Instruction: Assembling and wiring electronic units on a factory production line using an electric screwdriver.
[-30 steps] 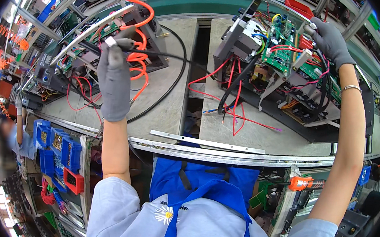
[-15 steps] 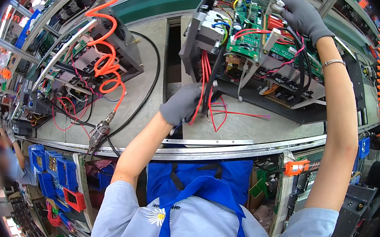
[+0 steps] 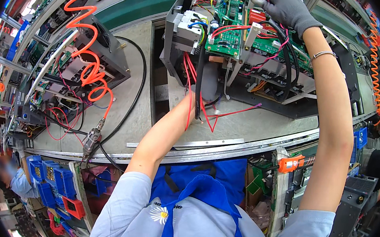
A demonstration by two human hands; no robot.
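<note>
My left hand (image 3: 210, 80), in a grey glove, reaches into the lower opening of a dark metal equipment chassis (image 3: 171, 48). Red wires (image 3: 190, 73) and a thick black cable (image 3: 199, 83) hang in front of it; its fingers are hidden inside. At the chassis's upper edge is my gloved right hand (image 3: 285, 9), fingers curled together beside a red component (image 3: 257, 17). Something small and white shows at its fingertips, too small to name. Between the hands lie a green circuit board (image 3: 228, 28) and a white contactor-like block (image 3: 189, 29).
An orange coiled air hose (image 3: 90, 40) runs to a pneumatic screwdriver (image 3: 91, 141) at the bench's front left. Another opened chassis (image 3: 107, 51) stands left. Blue parts bins (image 3: 49, 173) hang below the edge, with a person (image 3: 17, 177) beyond them. An orange device (image 3: 291, 164) hangs at front right.
My left hand has moved from the red wires in front of the chassis forward and right, into its lower opening behind them. My right hand stays at the upper edge. The view has shifted slightly.
</note>
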